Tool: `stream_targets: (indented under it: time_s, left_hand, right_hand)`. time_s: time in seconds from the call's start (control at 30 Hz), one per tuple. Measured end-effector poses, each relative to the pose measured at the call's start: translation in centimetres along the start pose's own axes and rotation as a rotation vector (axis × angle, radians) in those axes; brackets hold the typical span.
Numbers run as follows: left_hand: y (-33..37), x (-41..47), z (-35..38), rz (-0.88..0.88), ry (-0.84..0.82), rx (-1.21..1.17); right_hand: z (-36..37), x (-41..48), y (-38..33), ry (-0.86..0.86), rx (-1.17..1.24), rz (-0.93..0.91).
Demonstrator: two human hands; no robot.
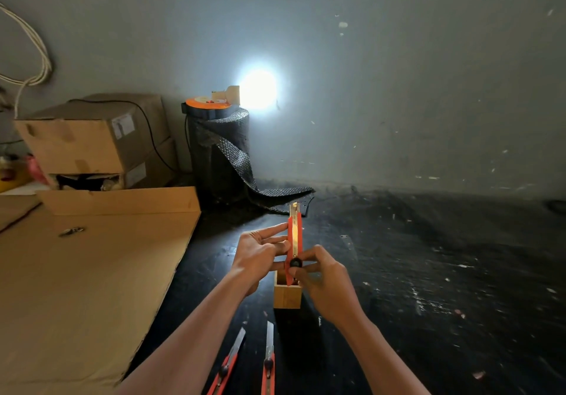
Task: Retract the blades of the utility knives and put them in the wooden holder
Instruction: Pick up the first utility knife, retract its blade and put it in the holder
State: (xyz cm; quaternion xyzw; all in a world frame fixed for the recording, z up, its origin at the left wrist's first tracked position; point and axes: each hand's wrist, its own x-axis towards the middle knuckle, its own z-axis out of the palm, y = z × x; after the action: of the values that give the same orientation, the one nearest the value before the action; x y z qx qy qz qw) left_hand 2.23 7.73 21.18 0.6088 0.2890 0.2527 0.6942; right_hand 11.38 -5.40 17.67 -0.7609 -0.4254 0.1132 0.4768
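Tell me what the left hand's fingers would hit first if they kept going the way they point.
The left hand's fingers point right, at the red utility knife held upright above the wooden holder; they already seem to touch its handle.

Two bare forearms come into the picture from the bottom edge and narrow toward the wrists. No sleeve, cuff or other clothing shows on either arm as far as the frame reaches. The wrists carry no watch, band or bracelet, and no gloves cover the hands. The left hand (260, 256) shows its back and its long, slim fingers, with no ring visible on them. The right hand (324, 278) also shows its back, with the knuckles standing out in a row; no ring is visible there. The nails look short and plain, though the dim light makes finer detail hard to tell.
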Motion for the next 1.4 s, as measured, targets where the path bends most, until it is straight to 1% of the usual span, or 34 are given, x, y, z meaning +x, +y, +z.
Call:
stream_targets:
  time_s: [0.03,0.1,0.17,0.23,0.37,0.43,0.6,0.77,0.87,0.97,1.03,1.17,1.4]
  left_hand:
    - [0.0,0.0,0.1,0.003,-0.005,-0.003]
    - [0.1,0.0,0.2,0.007,-0.012,-0.016]
    - [0.3,0.3,0.1,0.017,-0.012,-0.022]
    - [0.3,0.6,0.0,0.027,-0.006,-0.022]
    - [0.2,1.1,0.3,0.042,-0.004,-0.006]
    - [0.1,1.3,0.5,0.045,-0.008,-0.011]
    - [0.4,1.7,0.7,0.056,-0.011,-0.016]
    - [-0.1,2.2,1.2,0.061,0.005,0.011]
    - [-0.1,2.5,1.1,0.072,0.008,0.013]
    - [-0.2,2.9,0.9,0.075,0.016,0.005]
    - [-0.4,3.2,0.8,0.076,0.022,0.004]
    - [-0.8,3.4,0.6,0.071,0.017,-0.004]
    - [-2.8,4.2,0.2,0.042,0.034,0.003]
  right_hand:
    - [0.0,0.1,-0.1,0.021,0.029,0.019]
    - [-0.1,0.2,-0.1,0.003,0.061,0.025]
    - [-0.5,0.2,-0.3,-0.049,0.027,-0.017]
    - [-0.8,0.3,-0.6,-0.063,-0.003,-0.043]
    - [-0.9,0.7,-0.8,-0.001,0.029,0.004]
    - [-1.1,0.7,-1.0,0.003,0.046,0.006]
    - [-1.4,1.1,-0.5,-0.047,-0.039,-0.068]
    - [-1.5,1.7,-0.1,0.001,0.013,0.006]
    - [-1.6,1.9,0.1,-0.019,0.029,-0.028]
    - [-1.6,2.4,0.6,-0.061,-0.041,-0.074]
    - [-1.4,2.8,0.9,-0.065,-0.056,-0.061]
    - [-0.7,3.1,1.3,-0.051,-0.012,-0.008]
    - [0.2,3.8,2.8,-0.044,0.026,0.032]
